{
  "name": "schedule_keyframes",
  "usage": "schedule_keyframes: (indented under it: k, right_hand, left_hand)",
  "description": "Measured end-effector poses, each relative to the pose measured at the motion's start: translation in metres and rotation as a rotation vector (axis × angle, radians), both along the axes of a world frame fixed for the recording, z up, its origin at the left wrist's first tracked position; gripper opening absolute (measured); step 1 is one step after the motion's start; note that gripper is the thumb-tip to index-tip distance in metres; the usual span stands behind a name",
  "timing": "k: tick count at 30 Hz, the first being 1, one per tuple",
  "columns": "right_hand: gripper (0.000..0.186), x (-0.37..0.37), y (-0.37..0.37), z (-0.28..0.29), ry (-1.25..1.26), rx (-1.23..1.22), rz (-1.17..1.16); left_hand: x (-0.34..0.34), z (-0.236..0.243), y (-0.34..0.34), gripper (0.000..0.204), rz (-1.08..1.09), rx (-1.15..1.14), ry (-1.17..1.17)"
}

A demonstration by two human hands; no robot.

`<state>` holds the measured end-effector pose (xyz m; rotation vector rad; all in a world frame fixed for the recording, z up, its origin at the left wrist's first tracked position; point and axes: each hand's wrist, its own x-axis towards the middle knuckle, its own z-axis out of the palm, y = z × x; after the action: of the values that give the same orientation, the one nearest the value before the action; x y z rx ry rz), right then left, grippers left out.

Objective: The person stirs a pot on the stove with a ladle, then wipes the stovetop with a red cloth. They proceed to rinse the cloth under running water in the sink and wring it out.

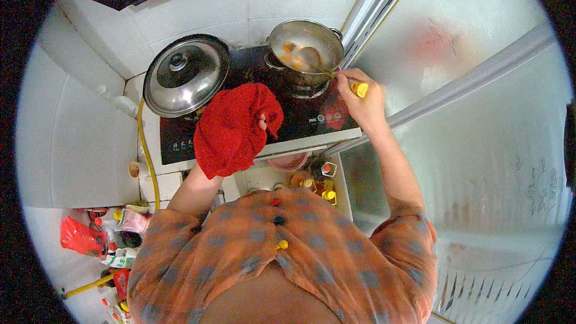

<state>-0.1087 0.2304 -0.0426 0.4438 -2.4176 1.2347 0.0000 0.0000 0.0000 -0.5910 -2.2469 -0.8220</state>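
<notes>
Currently logged from my remote post: one ladle [309,56], metal bowl, yellow-ended handle, standing aslant in the pot [300,78], its bowl inside and its handle crossing the right-hand rim. Right grip [365,97]: fingers closed around the handle near its yellow end. I judge the ladle light and stiff, best held where it is, on the yellow part; the shaft nearer the pot may be hot or wet. Left grip [262,121]: mostly hidden under a red cloth [231,129], a little skin showing at a fold; I cannot tell whether its fingers are spread or pinching. Cloth: soft, limp, matt, creased, probably thick enough to shield a hand, and best gathered in a bunch. Pot: round, shiny metal, two loop handles, orange pieces [291,51] within; I expect it heavier than the ladle, slick on the wall, and better taken by both loops with cloth between. Lid [191,93]: domed, polished metal, dark centre, black knob, set on a dark-rimmed pan left of the pot. Stove top [300,114]: black, flat, glossy. Hose [146,144]: yellow, slender, curving beside the stove.
</notes>
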Motion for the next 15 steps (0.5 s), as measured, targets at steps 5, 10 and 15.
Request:
schedule_keyframes:
  k: [5,10,15]
  right_hand:
    - [0.014,-0.026,-0.004,-0.008,0.023,-0.089,-0.043]
    - [0.013,-0.015,0.015,0.002,0.217,0.039,-0.015]
    - [0.017,-0.009,0.021,-0.001,0.286,0.115,0.056]
  left_hand:
    - [0.006,-0.006,0.005,0.024,0.110,-0.030,-0.014]
    - [0.003,-0.019,-0.018,0.027,-0.079,0.243,-0.161]
    - [0.002,-0.049,-0.018,0.027,-0.077,0.372,-0.326]
